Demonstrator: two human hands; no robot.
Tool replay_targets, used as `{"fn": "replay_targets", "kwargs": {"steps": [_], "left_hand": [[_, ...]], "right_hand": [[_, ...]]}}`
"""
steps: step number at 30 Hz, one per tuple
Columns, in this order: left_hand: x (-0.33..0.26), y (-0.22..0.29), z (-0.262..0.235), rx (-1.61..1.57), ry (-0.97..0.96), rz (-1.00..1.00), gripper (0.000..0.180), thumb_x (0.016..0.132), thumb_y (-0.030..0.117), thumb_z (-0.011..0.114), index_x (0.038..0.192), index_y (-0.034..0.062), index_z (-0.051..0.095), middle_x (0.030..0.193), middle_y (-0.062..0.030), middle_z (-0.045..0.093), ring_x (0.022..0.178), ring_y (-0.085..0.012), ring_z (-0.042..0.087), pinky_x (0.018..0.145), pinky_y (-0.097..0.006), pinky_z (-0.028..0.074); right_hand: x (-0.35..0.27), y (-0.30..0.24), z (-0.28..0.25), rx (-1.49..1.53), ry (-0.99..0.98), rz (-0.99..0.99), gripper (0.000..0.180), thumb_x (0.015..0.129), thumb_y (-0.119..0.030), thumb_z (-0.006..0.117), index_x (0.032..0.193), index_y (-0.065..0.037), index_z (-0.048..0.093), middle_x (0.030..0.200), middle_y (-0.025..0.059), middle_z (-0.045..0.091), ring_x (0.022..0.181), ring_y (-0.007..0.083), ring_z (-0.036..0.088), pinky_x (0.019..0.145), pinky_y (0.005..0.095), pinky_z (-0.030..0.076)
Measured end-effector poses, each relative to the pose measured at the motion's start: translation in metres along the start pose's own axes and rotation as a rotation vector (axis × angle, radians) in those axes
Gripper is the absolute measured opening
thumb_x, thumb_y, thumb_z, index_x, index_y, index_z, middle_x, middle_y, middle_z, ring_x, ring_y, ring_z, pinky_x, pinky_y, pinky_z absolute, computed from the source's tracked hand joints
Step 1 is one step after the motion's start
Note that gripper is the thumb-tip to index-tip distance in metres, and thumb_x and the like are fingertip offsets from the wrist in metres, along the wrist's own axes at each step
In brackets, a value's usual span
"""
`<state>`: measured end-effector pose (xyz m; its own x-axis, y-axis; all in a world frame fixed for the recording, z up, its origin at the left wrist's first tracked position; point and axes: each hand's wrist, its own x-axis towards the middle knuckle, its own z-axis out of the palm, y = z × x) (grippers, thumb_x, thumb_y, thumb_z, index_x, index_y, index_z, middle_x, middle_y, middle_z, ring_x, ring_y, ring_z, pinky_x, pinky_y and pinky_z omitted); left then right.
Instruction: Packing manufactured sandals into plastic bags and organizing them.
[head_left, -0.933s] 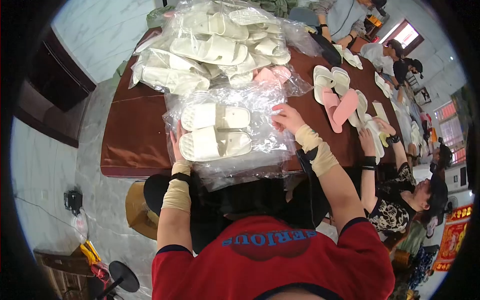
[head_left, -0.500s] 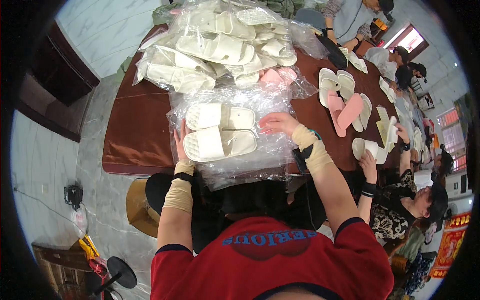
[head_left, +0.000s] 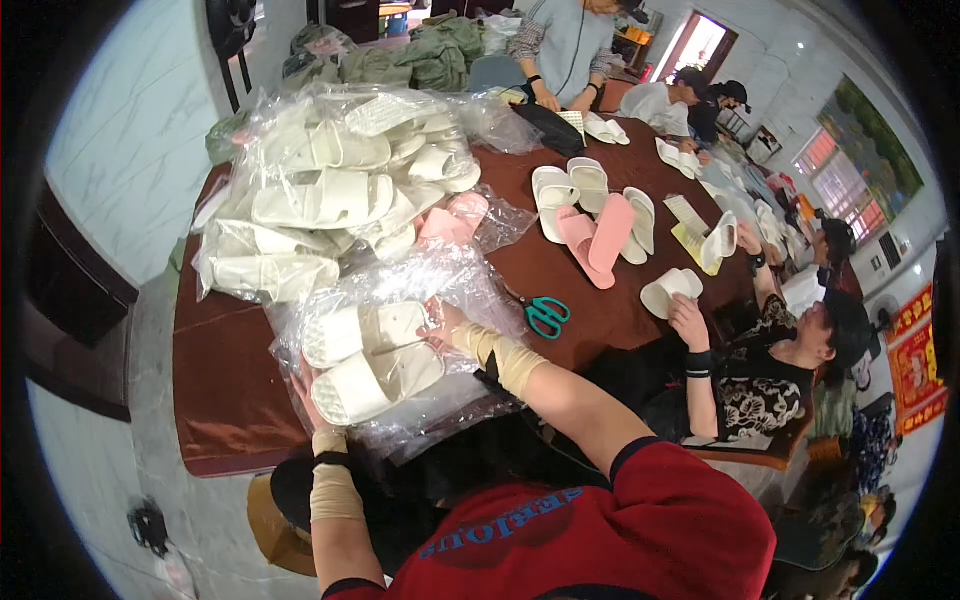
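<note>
A pair of white slide slippers lies side by side on clear plastic bags [head_left: 470, 290] in front of me, the farther slipper [head_left: 335, 335] touching the nearer slipper [head_left: 350, 392]. At their toe ends is my left hand [head_left: 310, 398], its visible fingers stretched along the toes and partly hidden. My right hand [head_left: 442, 322] has its fingers closed around the heel end of the farther slipper. Beige wraps cover both my wrists. Just beyond the pair rises a heap of white slippers [head_left: 325, 200] in clear plastic, with pink slippers [head_left: 455, 220] at its near right side.
Teal-handled scissors [head_left: 546, 317] lie right of the bags on the brown-covered table [head_left: 235, 375]. Loose white slippers [head_left: 555, 195] and pink slippers [head_left: 600, 240] lie farther right. A co-worker [head_left: 765, 370] at the right handles white slippers; others work along the table's far side.
My right hand has come left onto the heel end of the farther slipper. The view has swung right, and the scissors now show. My left hand stays at the toes.
</note>
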<state>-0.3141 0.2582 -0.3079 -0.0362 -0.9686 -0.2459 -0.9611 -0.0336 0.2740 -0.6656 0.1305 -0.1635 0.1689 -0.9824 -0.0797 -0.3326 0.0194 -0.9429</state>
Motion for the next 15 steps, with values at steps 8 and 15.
{"fn": "replay_targets", "kwargs": {"steps": [8, 15], "left_hand": [[0.019, -0.055, 0.013, 0.094, -0.112, -0.217, 0.029, 0.088, 0.025, 0.043, 0.106, 0.016, 0.064, 0.109, -0.0137, 0.061, 0.1, -0.0277, 0.058, 0.081, -0.038, 0.047], [0.047, 0.034, -0.039, 0.394, 0.02, -0.032, 0.038, 0.09, 0.029, 0.037, 0.122, 0.0161, 0.05, 0.13, -0.011, 0.041, 0.123, -0.0252, 0.032, 0.098, -0.042, 0.026]], "right_hand": [[-0.022, -0.048, -0.002, 0.488, -0.249, 0.35, 0.034, 0.076, -0.023, 0.069, 0.099, -0.003, 0.054, 0.083, 0.0105, 0.056, 0.075, 0.0232, 0.059, 0.058, 0.039, 0.051], [-0.014, -0.035, -0.034, 0.662, -0.166, 0.508, 0.039, 0.076, -0.027, 0.068, 0.102, 0.0, 0.057, 0.088, 0.0148, 0.061, 0.072, 0.027, 0.063, 0.059, 0.0415, 0.054]]}}
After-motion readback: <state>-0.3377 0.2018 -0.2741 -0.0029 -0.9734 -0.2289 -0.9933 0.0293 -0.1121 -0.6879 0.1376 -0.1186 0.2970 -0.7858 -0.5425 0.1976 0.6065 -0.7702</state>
